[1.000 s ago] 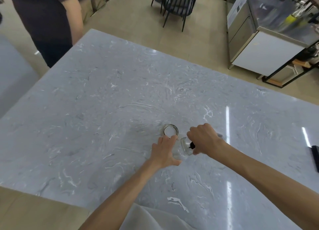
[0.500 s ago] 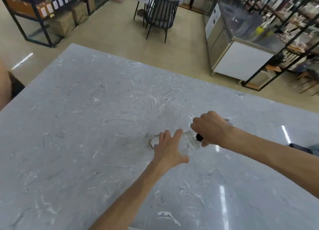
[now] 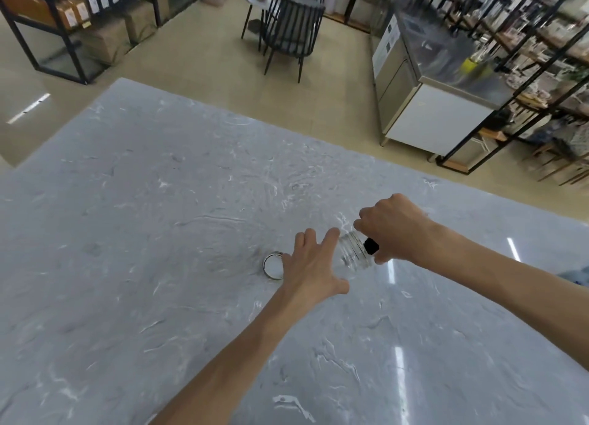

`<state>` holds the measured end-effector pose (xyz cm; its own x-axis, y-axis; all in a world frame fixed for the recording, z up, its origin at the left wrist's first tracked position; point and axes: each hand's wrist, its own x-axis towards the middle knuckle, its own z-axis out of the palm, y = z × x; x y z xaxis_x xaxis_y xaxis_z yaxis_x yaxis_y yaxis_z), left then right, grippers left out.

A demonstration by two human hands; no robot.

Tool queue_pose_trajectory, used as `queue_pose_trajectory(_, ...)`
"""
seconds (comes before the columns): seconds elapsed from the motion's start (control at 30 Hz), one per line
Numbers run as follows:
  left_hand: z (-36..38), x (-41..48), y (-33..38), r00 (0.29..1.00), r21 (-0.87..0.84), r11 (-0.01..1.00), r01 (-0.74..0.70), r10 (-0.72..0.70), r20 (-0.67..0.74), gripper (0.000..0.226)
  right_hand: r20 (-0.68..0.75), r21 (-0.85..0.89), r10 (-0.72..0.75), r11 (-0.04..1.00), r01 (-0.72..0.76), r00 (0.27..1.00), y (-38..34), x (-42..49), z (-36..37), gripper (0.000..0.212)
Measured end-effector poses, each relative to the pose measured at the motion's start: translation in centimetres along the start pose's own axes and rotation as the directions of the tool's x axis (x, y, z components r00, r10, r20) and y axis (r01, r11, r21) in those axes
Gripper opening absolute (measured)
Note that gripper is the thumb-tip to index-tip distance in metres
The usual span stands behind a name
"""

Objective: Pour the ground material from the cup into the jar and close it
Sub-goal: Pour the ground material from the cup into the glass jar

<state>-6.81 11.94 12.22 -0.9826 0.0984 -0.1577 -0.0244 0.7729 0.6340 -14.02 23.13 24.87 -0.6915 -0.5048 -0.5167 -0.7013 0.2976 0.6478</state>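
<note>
A clear glass jar (image 3: 352, 256) stands on the grey marble table (image 3: 159, 233), its threaded mouth open. My left hand (image 3: 310, 271) cups the jar from the left, fingers spread, thumb under its near side. My right hand (image 3: 395, 227) is closed over a small cup at the jar's mouth. The fist hides most of the cup, and only a black part (image 3: 370, 245) shows at the rim. The round metal lid (image 3: 272, 265) lies flat on the table just left of my left hand.
Beyond the table's far edge is open floor with a dark chair (image 3: 287, 26), a steel counter unit (image 3: 430, 105) at the right and black shelving (image 3: 47, 26) at the left. A dark object (image 3: 573, 274) peeks in at the right edge.
The view has tilted up toward the room, and the person at the far left is out of sight. My hands stay at the jar, the right one a little higher over its mouth.
</note>
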Motion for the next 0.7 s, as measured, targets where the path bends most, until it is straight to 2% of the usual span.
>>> queue_pose_trajectory(0.23, 0.2, 0.0, 0.4, 1.0, -0.03, 0.999, -0.01, 0.009, -0.003, 0.088, 0.009, -0.017, -0.032, 0.999, 0.032, 0.999, 0.3, -0.4, -0.1, 0.041)
queue_pose_trajectory(0.3, 0.3, 0.0, 0.5, 1.0, -0.046, 0.999, -0.015, 0.015, -0.008, 0.089, 0.01, 0.024, 0.005, 1.0, -0.006, 1.0, 0.6, -0.7, -0.3, 0.045)
queue_pose_trajectory(0.43, 0.2, 0.0, 0.7, 0.998, -0.014, 0.999, -0.032, 0.031, -0.059, 0.09, 0.006, -0.049, 0.02, 0.999, -0.02, 1.0, 0.6, -0.7, -1.0, 0.04)
queue_pose_trajectory(0.5, 0.2, 0.2, 0.6, 0.998, -0.017, 0.999, -0.041, 0.04, -0.046, 0.091, 0.016, -0.03, 0.016, 0.999, -0.015, 1.0, 0.2, -0.7, -1.1, 0.04)
queue_pose_trajectory(0.7, 0.7, -0.2, -0.4, 0.988, -0.044, 0.996, -0.082, 0.076, -0.132, 0.091, -0.03, -0.01, 0.045, 0.999, -0.045, 0.999, -0.1, -1.2, -1.1, 0.037)
